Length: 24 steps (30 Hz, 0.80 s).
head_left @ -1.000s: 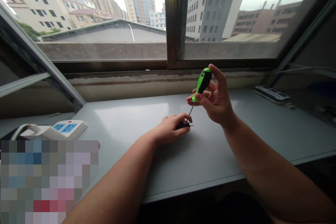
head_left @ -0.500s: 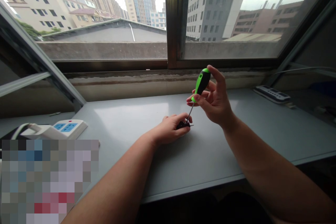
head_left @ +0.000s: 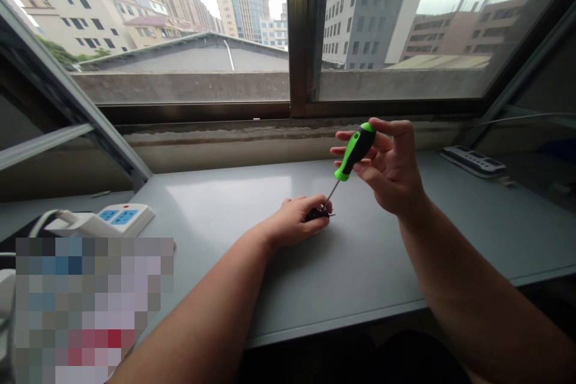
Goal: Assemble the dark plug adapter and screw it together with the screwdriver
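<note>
My right hand (head_left: 396,165) grips a green and black screwdriver (head_left: 357,150) by its handle, the index finger on the butt end and the thumb on the side. The screwdriver tilts, its handle up to the right and its thin metal shaft running down left. Its tip meets a small black object (head_left: 317,214) whose kind I cannot make out; a short metal prong sticks out of it to the right. My left hand (head_left: 301,219) is closed around this black object and holds it low at the tabletop. The fingers hide most of it.
The grey table (head_left: 216,276) runs beneath both hands to a front edge. A white power strip (head_left: 135,219) with blue sockets and plugged-in cables lies at the left, beside a blurred-out patch. Another power strip (head_left: 472,162) sits at the far right, below the window frame (head_left: 299,42).
The screwdriver's handle has leaned further to the right with my right hand, which has loosened its fingers somewhat. My left hand stays in place on the black object. The view has shifted slightly.
</note>
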Tool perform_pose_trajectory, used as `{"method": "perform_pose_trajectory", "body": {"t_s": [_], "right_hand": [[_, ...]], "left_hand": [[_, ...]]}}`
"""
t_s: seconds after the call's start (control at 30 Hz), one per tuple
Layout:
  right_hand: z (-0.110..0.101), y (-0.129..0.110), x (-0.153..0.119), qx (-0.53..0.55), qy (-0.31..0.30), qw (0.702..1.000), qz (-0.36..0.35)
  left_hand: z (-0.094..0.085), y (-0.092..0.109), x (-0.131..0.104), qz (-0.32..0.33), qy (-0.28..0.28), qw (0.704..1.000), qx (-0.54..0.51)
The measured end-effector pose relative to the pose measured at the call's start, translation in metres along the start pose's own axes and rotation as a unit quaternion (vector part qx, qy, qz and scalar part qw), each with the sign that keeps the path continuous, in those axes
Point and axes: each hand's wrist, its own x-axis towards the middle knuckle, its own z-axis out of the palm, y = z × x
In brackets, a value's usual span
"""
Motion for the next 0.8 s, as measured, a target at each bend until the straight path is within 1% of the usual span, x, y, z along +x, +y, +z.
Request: {"method": "perform_pose_trajectory", "body": {"t_s": [0.07, 0.13, 0.27, 0.33, 0.47, 0.5, 0.57, 0.63, 0.7, 0.73, 0.8], "right_hand": [[0.001, -0.004, 0.001, 0.006, -0.01, 1.0, -0.008], [0.002, -0.006, 0.005, 0.008, -0.017, 0.999, -0.033], [-0.001, -0.007, 0.018, -0.022, -0.006, 0.996, -0.085], [-0.004, -0.009, 0.025, -0.031, -0.013, 0.996, -0.087], [-0.011, -0.019, 0.038, -0.021, -0.06, 0.996, -0.06], [-0.012, -0.021, 0.04, -0.03, -0.064, 0.996, -0.056], [-0.012, -0.024, 0.042, -0.079, -0.041, 0.994, -0.061], [-0.011, -0.026, 0.042, -0.143, 0.012, 0.986, -0.086], [-0.009, -0.026, 0.041, -0.163, 0.044, 0.98, -0.107], [-0.008, -0.025, 0.04, -0.149, 0.041, 0.982, -0.11], [-0.008, -0.025, 0.04, -0.097, 0.009, 0.99, -0.102]], "left_hand": [[0.0, 0.001, 0.0, -0.003, 0.002, 1.0, 0.002], [0.0, 0.002, -0.001, -0.01, 0.003, 1.0, 0.007], [-0.001, 0.005, -0.003, -0.018, 0.001, 1.0, 0.007], [-0.001, 0.006, -0.003, -0.018, 0.001, 1.0, 0.006], [-0.002, 0.005, -0.003, -0.018, -0.003, 1.0, 0.009], [-0.002, 0.004, -0.003, -0.018, -0.004, 1.0, 0.009], [-0.002, 0.004, -0.003, -0.019, -0.007, 1.0, 0.009], [-0.002, 0.003, -0.003, -0.019, -0.011, 1.0, 0.009], [-0.003, 0.003, -0.003, -0.019, -0.016, 1.0, 0.009], [-0.003, 0.003, -0.003, -0.019, -0.018, 1.0, 0.01], [-0.003, 0.004, -0.003, -0.019, -0.02, 1.0, 0.009]]}}
